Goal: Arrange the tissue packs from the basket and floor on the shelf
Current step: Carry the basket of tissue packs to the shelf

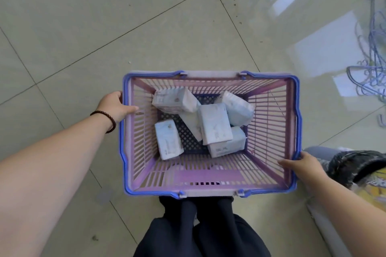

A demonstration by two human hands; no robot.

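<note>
A pink plastic basket (208, 188) with a blue rim sits in front of my legs, seen from above. Several white tissue packs lie loosely inside it; one pack (168, 139) lies at the left and another (215, 123) rests on top of the pile in the middle. My left hand (117, 106) grips the basket's left rim, thumb hooked inside the wall. My right hand (300, 164) grips the right rim near its front corner. No shelf is in view.
Pale tiled floor surrounds the basket. A pile of blue wire hangers (371, 64) lies at the right edge. A black bag (355, 165) over yellow packaging sits just right of my right hand. My dark trousers (200, 231) are below the basket.
</note>
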